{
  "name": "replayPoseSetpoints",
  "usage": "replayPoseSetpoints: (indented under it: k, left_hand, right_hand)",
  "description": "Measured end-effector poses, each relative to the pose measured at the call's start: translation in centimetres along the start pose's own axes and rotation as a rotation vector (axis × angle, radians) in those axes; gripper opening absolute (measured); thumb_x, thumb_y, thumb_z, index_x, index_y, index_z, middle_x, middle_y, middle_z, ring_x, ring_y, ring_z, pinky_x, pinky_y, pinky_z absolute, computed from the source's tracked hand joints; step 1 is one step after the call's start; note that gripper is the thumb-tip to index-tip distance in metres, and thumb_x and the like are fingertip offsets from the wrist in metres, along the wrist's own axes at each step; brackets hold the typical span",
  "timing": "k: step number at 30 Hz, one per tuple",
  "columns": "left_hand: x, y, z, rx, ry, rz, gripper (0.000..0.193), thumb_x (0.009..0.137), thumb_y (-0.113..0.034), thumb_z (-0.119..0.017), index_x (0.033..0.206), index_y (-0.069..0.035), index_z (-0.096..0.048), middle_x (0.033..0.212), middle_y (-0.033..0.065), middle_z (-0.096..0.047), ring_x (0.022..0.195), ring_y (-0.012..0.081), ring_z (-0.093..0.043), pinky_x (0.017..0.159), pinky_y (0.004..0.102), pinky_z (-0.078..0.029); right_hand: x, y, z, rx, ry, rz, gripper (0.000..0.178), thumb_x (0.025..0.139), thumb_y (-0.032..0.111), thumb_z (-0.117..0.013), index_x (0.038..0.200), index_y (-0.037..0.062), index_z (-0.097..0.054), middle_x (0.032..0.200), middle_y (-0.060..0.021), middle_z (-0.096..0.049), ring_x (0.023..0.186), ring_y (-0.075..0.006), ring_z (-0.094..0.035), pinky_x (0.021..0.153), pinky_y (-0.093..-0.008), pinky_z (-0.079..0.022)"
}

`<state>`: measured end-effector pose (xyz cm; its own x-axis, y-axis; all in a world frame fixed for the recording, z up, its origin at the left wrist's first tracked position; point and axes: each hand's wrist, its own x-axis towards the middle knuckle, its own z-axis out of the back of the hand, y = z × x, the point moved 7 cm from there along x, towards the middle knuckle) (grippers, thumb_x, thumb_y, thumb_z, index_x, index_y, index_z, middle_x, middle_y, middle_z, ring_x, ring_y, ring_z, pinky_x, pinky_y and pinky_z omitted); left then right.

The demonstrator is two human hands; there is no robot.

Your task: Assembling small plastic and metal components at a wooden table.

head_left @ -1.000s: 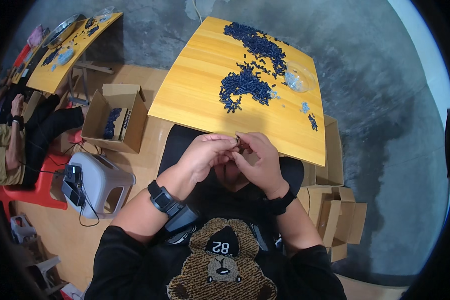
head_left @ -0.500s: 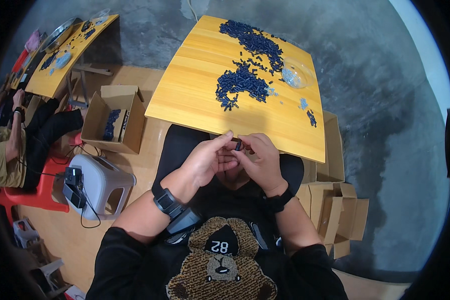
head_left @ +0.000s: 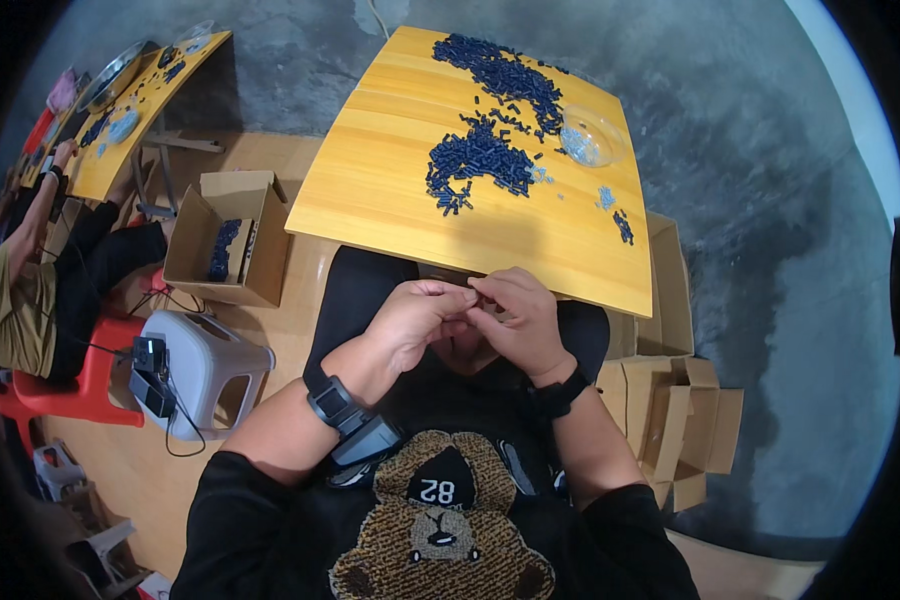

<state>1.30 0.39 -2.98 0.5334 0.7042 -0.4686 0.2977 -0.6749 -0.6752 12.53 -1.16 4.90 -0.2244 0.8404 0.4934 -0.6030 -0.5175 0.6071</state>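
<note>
Over my lap, just off the table's near edge, my left hand (head_left: 418, 318) and my right hand (head_left: 520, 318) meet at the fingertips. Both are closed in a pinch. A small dark cylindrical piece, seen between the right fingers a moment ago, is now almost hidden by the fingertips. What the left thumb and finger pinch cannot be made out. Beyond the hands, a pile of small dark cylindrical pieces (head_left: 480, 160) lies on the yellow wooden table (head_left: 370, 190), with a larger pile (head_left: 505, 75) behind it.
At the table's right stand a clear bowl (head_left: 610, 140) of small pale parts, a few loose pale parts (head_left: 606, 197) and a small dark cluster (head_left: 623, 227). Cardboard boxes (head_left: 225, 240) flank the table. Left are a grey stool (head_left: 205, 365) and a seated person (head_left: 30, 290) at another table.
My left thumb and fingers have closed and come in to meet the right fingertips, covering the dark piece. The seated person's arm has reached further toward their table.
</note>
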Motion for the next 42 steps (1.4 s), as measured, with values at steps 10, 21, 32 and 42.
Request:
replayPoseSetpoints:
  k: [10, 21, 32, 42]
  left_hand:
    - [2.3, 1.7, 0.8, -0.035, 0.000, 0.063, 0.010, 0.086, -0.014, -0.058, 0.090, -0.006, -0.061, 0.085, 0.0025, -0.063, 0.077, 0.0107, -0.058, 0.071, 0.0241, -0.047]
    - [5.3, 3.4, 1.8, -0.062, -0.011, 0.110, 0.014, 0.090, -0.016, -0.053, 0.096, -0.006, -0.060, 0.092, 0.0023, -0.063, 0.081, 0.0104, -0.058, 0.071, 0.0236, -0.048]
    - [6.7, 3.1, 1.3, -0.132, -0.013, 0.080, 0.016, 0.091, -0.018, -0.051, 0.095, -0.008, -0.062, 0.092, 0.0007, -0.062, 0.083, 0.0093, -0.056, 0.073, 0.0229, -0.045]
    - [6.2, 4.4, 1.4, -0.178, -0.033, 0.147, 0.016, 0.091, -0.020, -0.051, 0.093, -0.008, -0.061, 0.087, -0.0007, -0.061, 0.073, 0.0084, -0.055, 0.064, 0.0196, -0.046]
  right_hand:
    - [-1.3, -2.8, -1.9, 0.125, 0.033, -0.210, 0.029, 0.068, 0.010, -0.065, 0.094, 0.0010, -0.060, 0.083, -0.0132, -0.059, 0.079, -0.0292, -0.057, 0.069, -0.0348, -0.047]
    - [-0.7, -5.1, -2.0, -0.146, 0.075, -0.262, 0.021, 0.064, 0.009, -0.066, 0.079, 0.0032, -0.052, 0.080, -0.0123, -0.053, 0.081, -0.0319, -0.052, 0.069, -0.0387, -0.044]
    - [0.4, -5.7, -2.5, -0.203, 0.108, -0.227, 0.015, 0.065, 0.009, -0.064, 0.069, 0.0032, -0.051, 0.072, -0.0119, -0.052, 0.078, -0.0315, -0.051, 0.066, -0.0396, -0.043]
    - [0.5, -5.8, -2.6, -0.144, 0.183, -0.206, 0.017, 0.062, 0.008, -0.066, 0.069, 0.0038, -0.051, 0.071, -0.0109, -0.051, 0.075, -0.0304, -0.050, 0.065, -0.0385, -0.042]
